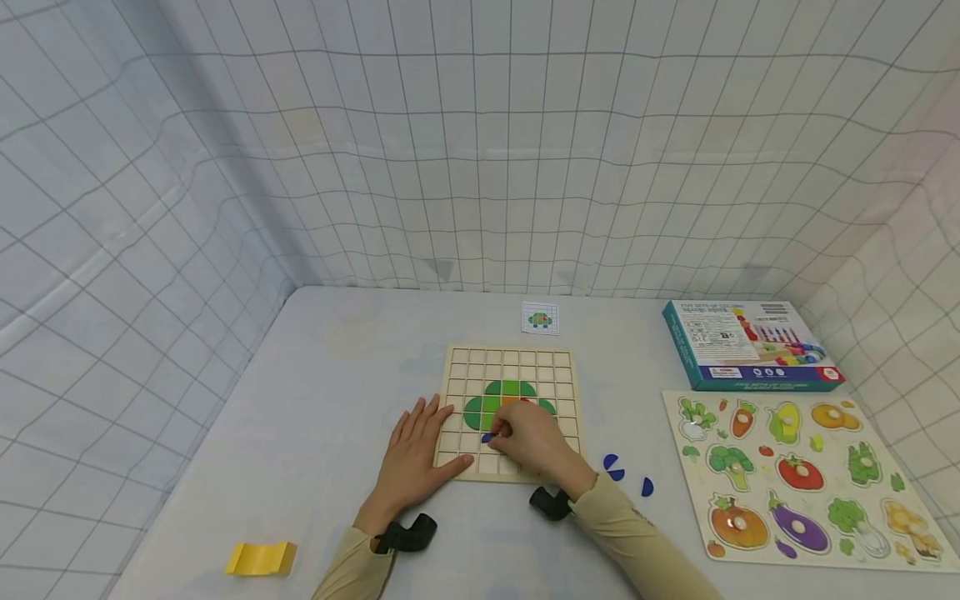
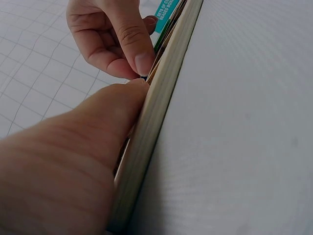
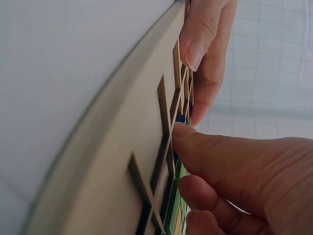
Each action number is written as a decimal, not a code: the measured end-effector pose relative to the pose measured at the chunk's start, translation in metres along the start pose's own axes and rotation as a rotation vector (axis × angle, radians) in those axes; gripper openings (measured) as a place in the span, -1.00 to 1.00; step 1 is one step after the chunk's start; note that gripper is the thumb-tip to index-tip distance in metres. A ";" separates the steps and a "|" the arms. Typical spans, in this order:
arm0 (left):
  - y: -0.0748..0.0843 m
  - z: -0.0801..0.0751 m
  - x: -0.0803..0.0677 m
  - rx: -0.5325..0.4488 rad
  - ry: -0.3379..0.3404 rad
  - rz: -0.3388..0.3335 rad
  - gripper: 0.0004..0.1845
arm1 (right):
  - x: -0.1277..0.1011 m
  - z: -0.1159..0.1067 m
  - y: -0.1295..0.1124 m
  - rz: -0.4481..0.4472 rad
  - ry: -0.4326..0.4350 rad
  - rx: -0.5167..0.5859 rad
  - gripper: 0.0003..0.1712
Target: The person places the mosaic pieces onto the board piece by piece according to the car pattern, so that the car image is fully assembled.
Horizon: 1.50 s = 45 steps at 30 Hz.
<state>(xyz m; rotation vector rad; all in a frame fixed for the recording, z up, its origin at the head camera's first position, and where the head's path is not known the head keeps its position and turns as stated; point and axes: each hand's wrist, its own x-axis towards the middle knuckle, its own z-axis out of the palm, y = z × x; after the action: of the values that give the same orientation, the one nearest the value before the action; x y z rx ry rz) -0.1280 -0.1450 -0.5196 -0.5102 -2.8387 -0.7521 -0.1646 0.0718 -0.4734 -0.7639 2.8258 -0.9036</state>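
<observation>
A square wooden grid board [image 1: 463, 360] lies on the table, with green, orange and red pieces set in its middle cells. My left hand [image 1: 414, 457] rests on the board's left side with fingers spread, its thumb on the lower left part. Over the board's lower middle, my right hand [image 1: 534, 439] pinches a small blue piece [image 1: 487, 437] at a cell just below the green pieces. In the right wrist view the thumb tip presses at the blue piece [image 3: 180, 118], which is mostly hidden.
Three blue half-round pieces [image 1: 647, 487] lie right of the board. A pattern card [image 1: 540, 318] sits behind it. At right are a boxed toy set [image 1: 750, 346] and a vegetable puzzle board [image 1: 761, 450]. A yellow curved block [image 1: 261, 558] lies at front left.
</observation>
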 end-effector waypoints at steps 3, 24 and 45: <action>0.000 0.000 0.000 0.002 0.002 0.003 -0.13 | 0.000 0.001 -0.001 0.008 -0.004 -0.007 -0.85; 0.001 -0.001 0.000 -0.006 0.003 -0.001 -0.14 | 0.001 0.005 -0.003 -0.014 0.010 0.002 -0.79; 0.001 0.000 0.000 0.002 -0.010 -0.006 -0.12 | -0.074 -0.078 0.076 0.142 0.014 0.052 -0.88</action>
<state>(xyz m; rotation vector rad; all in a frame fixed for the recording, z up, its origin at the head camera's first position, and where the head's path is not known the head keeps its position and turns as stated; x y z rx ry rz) -0.1273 -0.1443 -0.5198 -0.5069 -2.8509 -0.7498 -0.1506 0.2018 -0.4579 -0.5448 2.8132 -0.9595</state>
